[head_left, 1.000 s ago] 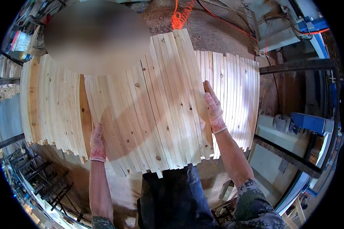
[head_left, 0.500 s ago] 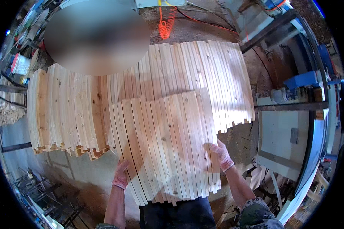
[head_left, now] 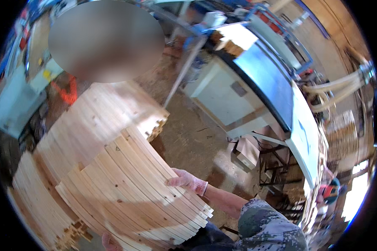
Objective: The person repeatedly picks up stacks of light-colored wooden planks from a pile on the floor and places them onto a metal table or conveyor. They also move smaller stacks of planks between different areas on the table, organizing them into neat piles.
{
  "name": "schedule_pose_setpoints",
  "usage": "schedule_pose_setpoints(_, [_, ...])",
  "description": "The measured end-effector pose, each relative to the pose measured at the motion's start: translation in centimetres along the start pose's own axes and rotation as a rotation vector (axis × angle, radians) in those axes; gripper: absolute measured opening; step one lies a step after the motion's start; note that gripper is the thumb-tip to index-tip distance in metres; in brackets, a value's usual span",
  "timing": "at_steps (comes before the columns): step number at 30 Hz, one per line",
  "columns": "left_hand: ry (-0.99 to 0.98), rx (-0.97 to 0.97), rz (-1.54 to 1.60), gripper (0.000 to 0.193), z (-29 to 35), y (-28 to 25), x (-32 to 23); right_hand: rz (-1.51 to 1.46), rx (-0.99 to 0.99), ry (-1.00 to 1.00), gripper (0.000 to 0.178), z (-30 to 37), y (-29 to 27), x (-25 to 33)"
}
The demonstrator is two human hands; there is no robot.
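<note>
A broad row of pale wooden strips (head_left: pixel 130 184), packed side by side, spans the space between my hands. My right hand (head_left: pixel 186 181), in a pinkish-white knit glove, grips its right edge, thumb on top and the other fingers mostly hidden beneath. My left hand (head_left: pixel 110 242), gloved too, shows only in part at the picture's lower edge, against the row's other side. The row's near end reaches my dark trousers, and its far part overlaps a larger stack of similar strips (head_left: pixel 96 108). Another stack of strips (head_left: pixel 31 201) stands at the left.
A pale cabinet-like machine (head_left: pixel 226 96) with a dark-edged blue top (head_left: pixel 266 71) stands to the right. Near its foot is a box-shaped object (head_left: pixel 245 154). An orange coiled hose (head_left: pixel 70 94) hangs beyond the stacks. A blurred patch hides the far left.
My view has swung to the right, so the stacks now appear farther left and tilted. Both hands stay at the sides of the strip row; my left hand has slipped mostly out of view.
</note>
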State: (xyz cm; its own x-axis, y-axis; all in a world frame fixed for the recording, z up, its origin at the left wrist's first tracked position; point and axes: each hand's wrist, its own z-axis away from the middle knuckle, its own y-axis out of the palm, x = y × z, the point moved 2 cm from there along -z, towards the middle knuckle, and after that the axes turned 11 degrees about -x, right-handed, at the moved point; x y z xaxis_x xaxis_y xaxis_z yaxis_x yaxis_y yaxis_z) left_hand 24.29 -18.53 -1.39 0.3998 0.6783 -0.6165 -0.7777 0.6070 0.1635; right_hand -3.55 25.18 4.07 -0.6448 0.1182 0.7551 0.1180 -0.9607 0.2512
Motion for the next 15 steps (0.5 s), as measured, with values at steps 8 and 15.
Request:
schedule_pose_setpoints(8, [0.16,0.271,-0.256,0.053,13.9,23.9,-9.8,-0.235,-0.042,-0.387,0.083,14.9,-13.3,11.8])
schedule_pose_setpoints(15, [0.215,0.635,-0.397,0.061,23.7,46.7,-3.8,-0.351,-0.339,-0.554,0.075,29.0,-33.2,17.3])
